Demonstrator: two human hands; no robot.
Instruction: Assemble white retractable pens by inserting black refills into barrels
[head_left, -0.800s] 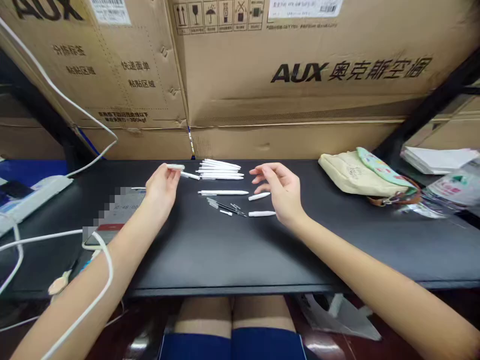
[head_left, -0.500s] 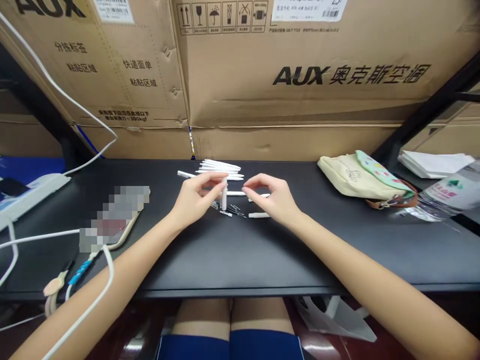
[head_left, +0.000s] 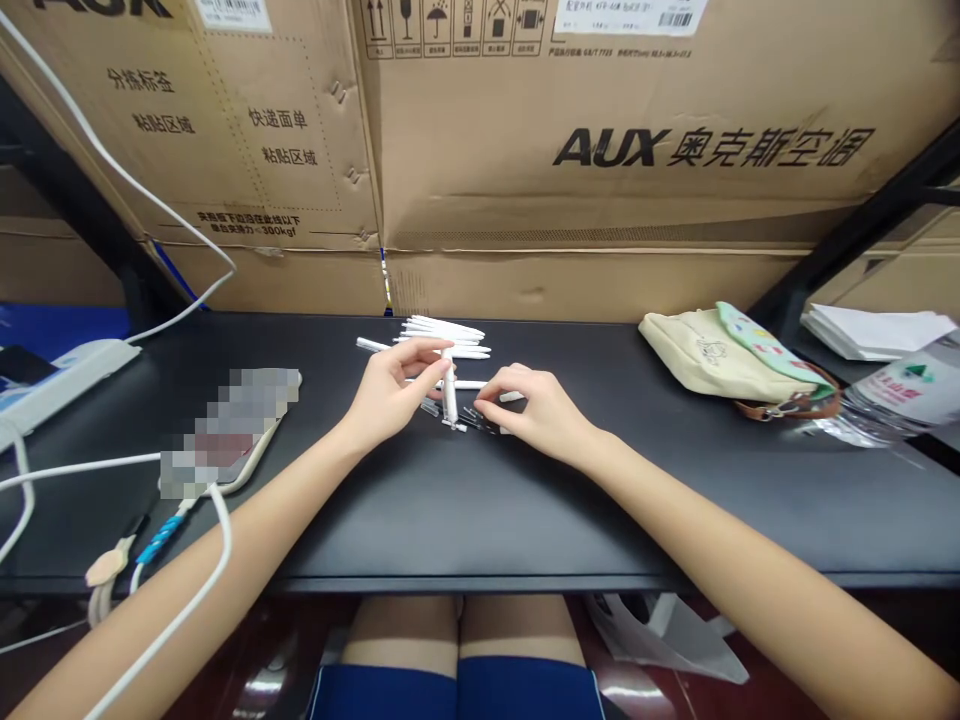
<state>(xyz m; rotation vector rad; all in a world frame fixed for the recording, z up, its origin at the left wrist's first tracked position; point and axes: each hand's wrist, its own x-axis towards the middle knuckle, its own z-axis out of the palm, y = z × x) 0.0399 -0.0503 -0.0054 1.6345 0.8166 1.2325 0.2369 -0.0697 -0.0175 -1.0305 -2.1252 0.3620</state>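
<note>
My left hand (head_left: 391, 392) is closed on a white pen barrel (head_left: 450, 390), held near its top between thumb and fingers. The barrel stands almost upright, its lower end near small loose pen parts (head_left: 480, 421) on the black table. To the right of those parts, my right hand (head_left: 534, 402) is low over the table with thumb and forefinger pinched together; whatever may be between the fingertips is too small to make out. Another white pen piece (head_left: 469, 384) lies behind, between the hands. Several white pens (head_left: 442, 333) rest in a row farther back.
Cardboard boxes (head_left: 525, 210) rise behind the table (head_left: 480, 520). On the left lie a phone (head_left: 244, 430), a power strip (head_left: 71, 375) and white cables, one crossing my left forearm. A cream pouch (head_left: 697, 355) and a plastic bottle (head_left: 900, 395) are at the right.
My right hand has moved down and slightly left, toward the small pen parts. The white pen barrel in my left hand has tilted slightly, its lower end a little closer to me.
</note>
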